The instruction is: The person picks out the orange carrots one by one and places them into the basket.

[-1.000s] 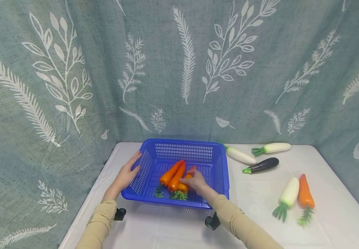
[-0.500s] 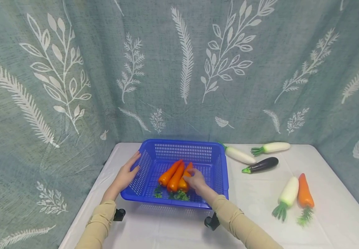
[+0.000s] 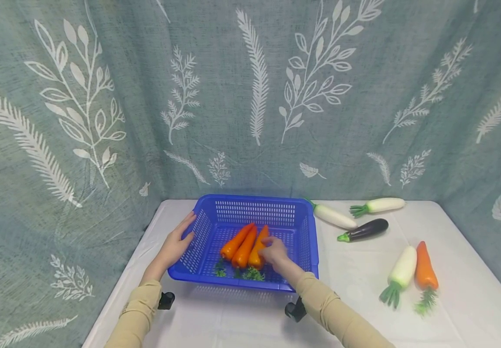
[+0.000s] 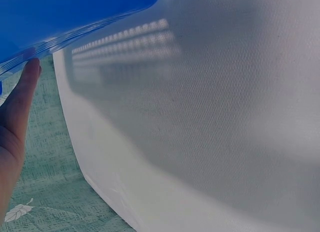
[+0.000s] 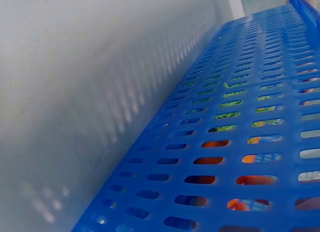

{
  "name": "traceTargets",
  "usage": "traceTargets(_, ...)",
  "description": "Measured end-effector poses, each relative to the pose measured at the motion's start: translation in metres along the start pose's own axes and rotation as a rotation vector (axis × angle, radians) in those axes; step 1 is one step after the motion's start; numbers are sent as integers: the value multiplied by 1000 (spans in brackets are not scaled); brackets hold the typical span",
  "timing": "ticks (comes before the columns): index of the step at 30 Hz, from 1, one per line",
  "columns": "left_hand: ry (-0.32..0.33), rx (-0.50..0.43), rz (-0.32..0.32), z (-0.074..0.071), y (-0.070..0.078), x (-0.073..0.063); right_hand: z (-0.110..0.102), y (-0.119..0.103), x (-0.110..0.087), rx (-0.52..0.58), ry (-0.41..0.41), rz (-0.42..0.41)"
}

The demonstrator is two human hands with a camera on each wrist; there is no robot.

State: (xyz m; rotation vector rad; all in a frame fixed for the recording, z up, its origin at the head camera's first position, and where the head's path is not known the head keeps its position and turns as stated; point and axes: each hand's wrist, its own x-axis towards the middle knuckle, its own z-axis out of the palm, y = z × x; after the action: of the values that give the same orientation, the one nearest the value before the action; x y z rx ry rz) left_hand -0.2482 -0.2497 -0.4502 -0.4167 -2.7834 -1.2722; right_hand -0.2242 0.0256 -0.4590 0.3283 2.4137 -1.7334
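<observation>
A blue plastic basket [image 3: 254,199] with slotted walls stands on the white table. Three orange carrots [image 3: 236,242] lie side by side inside, green tops toward me. My right hand [image 3: 275,252] reaches over the front rim and holds the rightmost carrot [image 3: 256,253] with thumb and fingers at its right side. Through the slots of the basket wall [image 5: 200,162], the right wrist view shows bits of orange and green. At the basket's left side my left hand [image 3: 176,246] rests on the rim, fingers extended and thumb apart. In the left wrist view, a fingertip of the left hand [image 4: 17,110] meets the rim.
Right of the basket lie a white radish [image 3: 335,216], another radish [image 3: 385,206] and an eggplant [image 3: 367,229]. Nearer me on that side are a third radish [image 3: 403,266] and a carrot [image 3: 426,266]. A patterned grey-green curtain [image 3: 233,96] hangs behind the table.
The rightmost carrot has turned and shifted to lie alongside the other two, and more of it shows beside my right hand. My left hand stays on the basket rim.
</observation>
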Motion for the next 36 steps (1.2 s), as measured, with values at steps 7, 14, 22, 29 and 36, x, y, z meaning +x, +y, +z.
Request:
traceTargets(7,-3,-14,-9,-1,1,0,0,-1,0,64,-116,34)
traceTargets(14,5,-9,7,-1,0,0,-1,-4,-3,73,-158,53)
traceTargets(22,8,-1,6,0,-1,0,0,-4,-2,68,-188,59)
traceTargets(29,8,3,3,1,-1,-1,1,-1,-2,86,-188,68)
traceTargets(36,-1,-4,-15,1,-1,-2,1,-2,-3,102,-164,80)
